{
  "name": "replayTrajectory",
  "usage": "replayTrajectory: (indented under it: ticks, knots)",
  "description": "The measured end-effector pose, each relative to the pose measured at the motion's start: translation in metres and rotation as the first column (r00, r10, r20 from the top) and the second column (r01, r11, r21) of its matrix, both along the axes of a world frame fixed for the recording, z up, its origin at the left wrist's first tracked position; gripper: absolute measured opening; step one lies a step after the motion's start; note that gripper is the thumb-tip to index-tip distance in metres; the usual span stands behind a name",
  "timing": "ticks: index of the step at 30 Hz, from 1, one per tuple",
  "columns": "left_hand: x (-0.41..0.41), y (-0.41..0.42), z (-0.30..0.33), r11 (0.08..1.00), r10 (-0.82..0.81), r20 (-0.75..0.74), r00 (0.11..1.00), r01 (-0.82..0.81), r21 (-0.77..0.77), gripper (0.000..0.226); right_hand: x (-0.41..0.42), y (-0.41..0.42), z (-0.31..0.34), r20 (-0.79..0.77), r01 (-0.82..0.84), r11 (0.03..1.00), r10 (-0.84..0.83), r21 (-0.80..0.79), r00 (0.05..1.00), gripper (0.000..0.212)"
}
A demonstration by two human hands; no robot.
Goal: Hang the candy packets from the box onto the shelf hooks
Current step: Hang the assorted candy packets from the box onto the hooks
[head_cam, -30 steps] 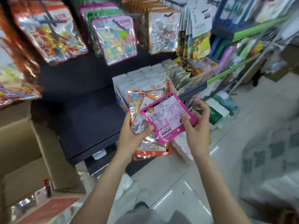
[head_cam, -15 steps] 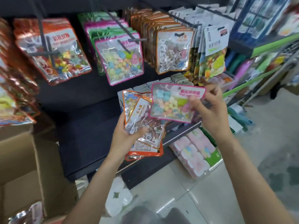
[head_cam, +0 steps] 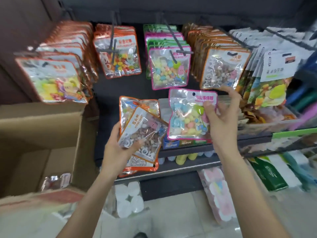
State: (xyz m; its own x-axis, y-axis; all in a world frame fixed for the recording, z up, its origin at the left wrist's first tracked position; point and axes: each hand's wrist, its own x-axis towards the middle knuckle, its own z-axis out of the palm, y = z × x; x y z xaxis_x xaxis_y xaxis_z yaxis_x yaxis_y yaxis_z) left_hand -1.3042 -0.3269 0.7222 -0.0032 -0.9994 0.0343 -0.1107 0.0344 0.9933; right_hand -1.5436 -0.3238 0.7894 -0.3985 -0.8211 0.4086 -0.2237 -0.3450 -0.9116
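Note:
My right hand (head_cam: 221, 115) pinches a pink-edged packet of pastel candies (head_cam: 186, 115) by its right side, front facing me, hang hole at the top. It hangs just below the row of matching pink packets (head_cam: 169, 69) on a dark shelf hook (head_cam: 176, 43). My left hand (head_cam: 118, 146) grips a small stack of orange-edged candy packets (head_cam: 142, 131), the top one holding brown stone candy. The open cardboard box (head_cam: 42, 127) stands at the left, with a foil packet (head_cam: 56, 180) visible inside.
Other hooks carry orange packets (head_cam: 118, 52) on the left, brown-edged packets (head_cam: 223, 67) on the right and a tilted stack (head_cam: 54, 74) at far left. White-and-green snack bags (head_cam: 272, 79) hang further right. A dark shelf ledge (head_cam: 188, 150) runs below my hands.
My view has tilted up toward the hooks. The right hand turned the pink packet front side out and raised it upright beneath the pink row. The left hand kept its stack, roughly in place.

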Motion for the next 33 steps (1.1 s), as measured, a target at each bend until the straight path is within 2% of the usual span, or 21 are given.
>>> replayTrajectory:
  ticks: [2, 6, 9, 11, 15, 19, 24, 29, 33]
  knots:
    - [0.018, 0.005, 0.007, 0.997, 0.073, 0.014, 0.997, -0.072, -0.033, 0.066, 0.022, -0.009, 0.005, -0.105, -0.095, 0.995, 0.09, -0.042, 0.99, 0.022]
    - [0.053, 0.009, 0.017, 0.984, 0.167, 0.011, 0.986, -0.166, -0.065, 0.044, 0.071, -0.037, 0.012, -0.17, -0.203, 0.977, 0.19, -0.065, 0.967, 0.025]
    - [0.074, 0.004, 0.016, 0.979, 0.193, 0.007, 0.981, -0.192, -0.073, 0.046, 0.105, -0.056, 0.02, -0.204, -0.227, 0.97, 0.205, -0.091, 0.957, 0.024]
    - [0.082, -0.002, 0.016, 0.982, 0.175, 0.007, 0.985, -0.174, -0.08, 0.045, 0.122, -0.065, 0.023, -0.226, -0.208, 0.972, 0.179, -0.112, 0.958, 0.027]
    - [0.088, -0.021, 0.016, 0.992, 0.079, 0.041, 0.996, -0.075, -0.098, 0.039, 0.131, -0.071, 0.018, -0.164, -0.149, 0.979, 0.126, -0.141, 0.978, 0.035]
    - [0.079, -0.038, 0.016, 0.994, 0.0, 0.085, 0.996, 0.009, -0.106, 0.04, 0.105, -0.07, 0.007, -0.06, 0.026, 0.988, -0.036, -0.151, 0.998, 0.036]
    - [0.06, -0.055, 0.02, 0.991, -0.046, 0.103, 0.994, 0.058, -0.124, 0.042, 0.07, -0.07, 0.01, -0.014, 0.213, 0.951, -0.222, -0.224, 0.975, 0.032]
    - [0.048, -0.062, 0.021, 0.986, -0.059, 0.12, 0.991, 0.076, -0.147, 0.041, 0.044, -0.088, 0.01, -0.068, 0.247, 0.958, -0.259, -0.147, 0.963, 0.035]
    - [0.043, -0.064, 0.023, 0.988, -0.05, 0.127, 0.991, 0.067, -0.136, 0.039, 0.037, -0.089, 0.006, -0.13, 0.237, 0.96, -0.257, -0.151, 0.958, 0.037]
